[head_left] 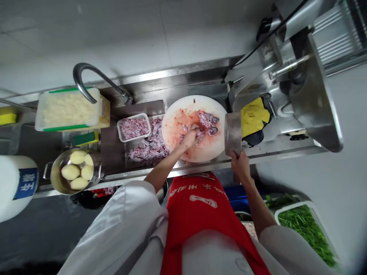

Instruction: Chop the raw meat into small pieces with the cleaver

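My left hand point(192, 136) is closed around small pieces of pinkish meat on the round white cutting board point(174, 114), which is stained red. Just beyond it, larger dark and pink pieces of meat point(208, 121) lie on the board. With my right hand point(241, 164) I grip the handle of a wide cleaver point(233, 133); its blade is at the board's right edge. To the left of the board, a heap of cut meat point(149, 151) fills part of a metal tray, and a white basket point(148, 130) there holds smaller pieces.
A faucet point(99, 78) arches over a lidded container point(69, 109). Peeled potatoes sit in a metal pot point(59, 173). On the right are a yellow cloth point(255, 116) and a large metal machine point(315, 95). Low right, a basket point(319, 217) holds greens.
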`<state>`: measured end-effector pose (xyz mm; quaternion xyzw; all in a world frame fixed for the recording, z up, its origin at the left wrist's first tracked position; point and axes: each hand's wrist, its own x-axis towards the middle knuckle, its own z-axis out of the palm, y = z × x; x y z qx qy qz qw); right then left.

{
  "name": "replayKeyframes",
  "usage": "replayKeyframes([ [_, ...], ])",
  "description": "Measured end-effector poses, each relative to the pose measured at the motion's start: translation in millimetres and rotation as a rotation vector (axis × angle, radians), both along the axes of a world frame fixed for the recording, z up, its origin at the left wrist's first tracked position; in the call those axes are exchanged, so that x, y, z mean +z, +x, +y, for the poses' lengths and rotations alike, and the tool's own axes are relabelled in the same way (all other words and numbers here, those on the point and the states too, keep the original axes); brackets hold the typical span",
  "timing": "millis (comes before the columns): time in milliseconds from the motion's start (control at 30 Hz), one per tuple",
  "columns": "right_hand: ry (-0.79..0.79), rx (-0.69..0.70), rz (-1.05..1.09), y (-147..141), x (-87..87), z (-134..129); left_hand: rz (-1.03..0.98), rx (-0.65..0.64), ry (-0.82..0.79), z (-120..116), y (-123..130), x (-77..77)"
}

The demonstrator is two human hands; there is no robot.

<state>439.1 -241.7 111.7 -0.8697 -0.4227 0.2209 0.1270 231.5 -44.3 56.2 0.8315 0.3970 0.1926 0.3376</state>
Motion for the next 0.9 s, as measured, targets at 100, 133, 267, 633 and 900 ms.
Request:
replayKeyframes([
  [100,-0.083,0.123,0.055,-19.8,4.6,-6.4,-0.138,0.144,0.058,3.1,-46.6,26.3],
  [133,-0.118,0.200,0.081,-30.7,5.7,-5.5,-0.160,0.211,0.095,6.4,-66.3,37.3],
  [267,-0.236,0.562,0.211,-87.5,1.9,11.8,-0.096,0.423,0.256,26.4,-148.5,78.7],
  [633,-0.344,0.485,0.097,-102.8,-14.4,66.2,0.162,0.279,0.112,-26.8,-133.9,1.0],
  [900,-0.318,0.512,-0.088,-117.8,5.5,61.7,-0.059,0.207,0.122,-106.8,-130.0,-46.4],
])
